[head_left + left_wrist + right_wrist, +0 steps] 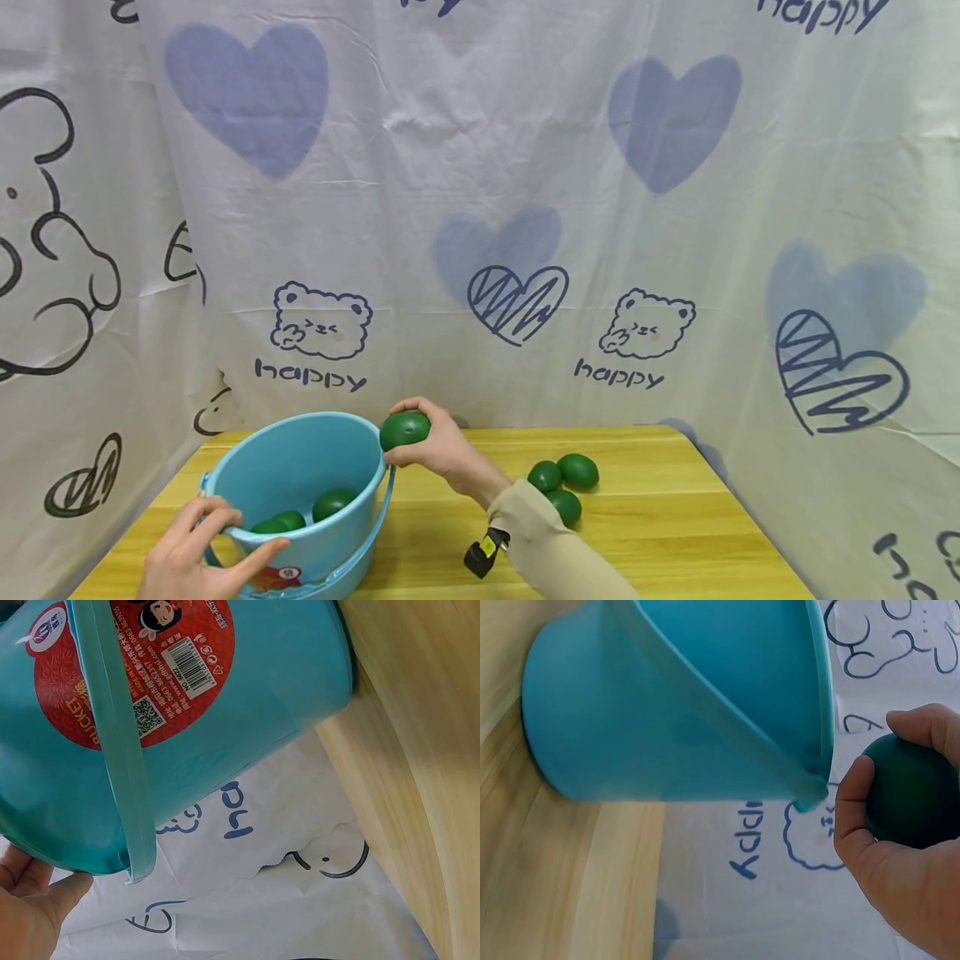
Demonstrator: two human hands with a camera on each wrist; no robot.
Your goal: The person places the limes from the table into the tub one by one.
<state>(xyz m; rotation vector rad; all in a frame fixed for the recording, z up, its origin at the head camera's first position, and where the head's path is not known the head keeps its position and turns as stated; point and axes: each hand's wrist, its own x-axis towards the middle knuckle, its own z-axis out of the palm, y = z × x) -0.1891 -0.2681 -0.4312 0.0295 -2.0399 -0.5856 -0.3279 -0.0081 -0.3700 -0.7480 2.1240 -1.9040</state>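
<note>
Fingers of the right hand [442, 446]: curled round a smooth, dark green, egg-shaped fruit [405, 430], gripping it by its sides.
Fruit to bucket: the held fruit sits above rim level, at the right edge of a light blue, round plastic bucket [352, 537], apart from the rim; the bucket's mouth lies to its left and lower, the right hand being nearer. Its long axis looks roughly sideways.
Fingers of the left hand [187, 554]: hooked over the near-left rim, thumb against the outer wall.
Inside the bucket: similar green fruits [333, 504] at the bottom.
Bucket's skin: glossy, with a thin blue handle [387, 506] and a red printed sticker [184, 667].
Surface [660, 533]: yellow, wood-grained, carrying three glossy green fruits [577, 472] clustered right of the bucket.
</note>
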